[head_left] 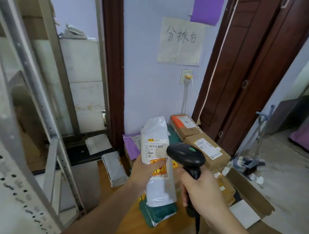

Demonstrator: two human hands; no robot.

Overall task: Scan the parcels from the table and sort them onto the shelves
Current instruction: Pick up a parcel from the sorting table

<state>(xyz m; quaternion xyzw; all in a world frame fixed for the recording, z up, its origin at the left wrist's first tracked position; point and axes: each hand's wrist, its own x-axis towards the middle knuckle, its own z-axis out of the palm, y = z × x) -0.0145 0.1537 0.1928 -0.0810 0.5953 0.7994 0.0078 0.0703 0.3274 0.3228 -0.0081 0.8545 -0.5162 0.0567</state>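
Head view: the scene is read from left to right, and the step in hand is judged to be the scanning of one parcel.
Shelving: a grey perforated metal rack (18, 123) is seen at the far left, near the camera and blurred; what lies on its shelves cannot be told.
Table: a brown wooden top (107, 180) is seen below the hands, with a grey bag (114, 167) lying flat on it and brown cartons (207, 151) stacked at its right.
Left hand: the left hand (143, 173) is curled round the white parcel (156, 154), its thumb pressed over the yellow sticker; the parcel is held upright above the table, label towards the camera.
Green parcel (157, 212): it lies on the table under the held one.
Scanner: the black scanner (185, 157) is pointed towards the label from just beside it.
Right hand: the right hand (203, 192) is wrapped round the scanner's handle.
Advice: the barcode should be kept flat, uncovered by the thumb and square to the scanner head; the parcel is best held steady.
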